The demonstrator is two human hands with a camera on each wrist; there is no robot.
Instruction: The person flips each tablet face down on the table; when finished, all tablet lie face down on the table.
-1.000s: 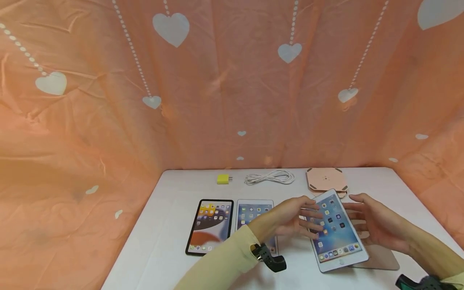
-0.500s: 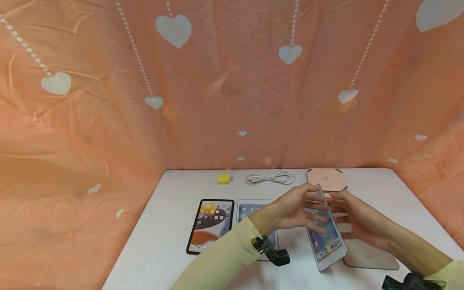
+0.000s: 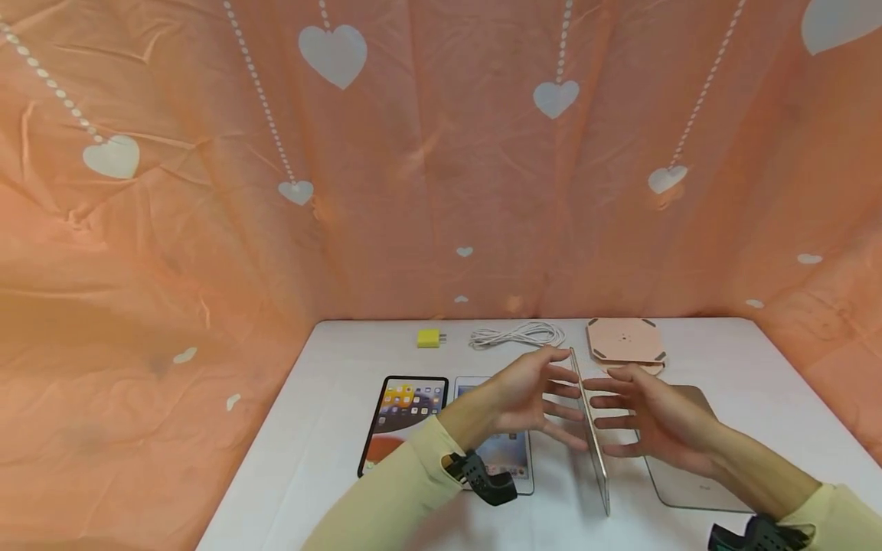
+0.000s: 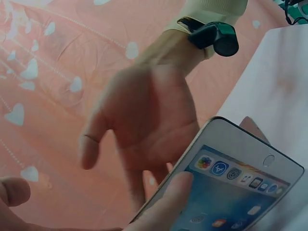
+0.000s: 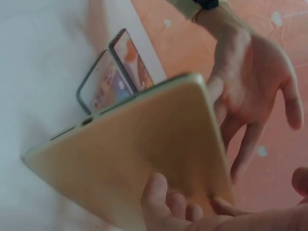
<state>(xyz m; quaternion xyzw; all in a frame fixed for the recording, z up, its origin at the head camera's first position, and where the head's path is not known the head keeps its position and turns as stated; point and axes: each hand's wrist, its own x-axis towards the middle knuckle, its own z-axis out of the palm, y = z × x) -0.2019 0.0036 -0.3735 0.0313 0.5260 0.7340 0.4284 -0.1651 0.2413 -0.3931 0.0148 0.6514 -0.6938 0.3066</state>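
Observation:
A white-fronted tablet with a gold back stands on edge between the two hands, seen edge-on in the head view [image 3: 591,436]; its lit screen [image 4: 211,202] shows in the left wrist view and its gold back [image 5: 130,149] in the right wrist view. My left hand [image 3: 527,394] is at its screen side, fingers spread and nearly straight, fingertips at the glass. On the back side, my right hand [image 3: 661,417] has its fingers extended with the tips against or close to the gold surface. Neither hand curls round the tablet.
A black-framed tablet [image 3: 406,405] and a white tablet [image 3: 510,451] lie left; a tablet lies back up [image 3: 696,482] at right. Behind are a yellow plug adapter [image 3: 429,338], a white cable [image 3: 517,335] and a pink stand [image 3: 625,340]. Orange cloth [image 3: 441,191] surrounds the white table.
The tablet has turned from screen-facing to edge-on and shifted left. Both hands have moved left with it, and more of the back-up tablet at right shows.

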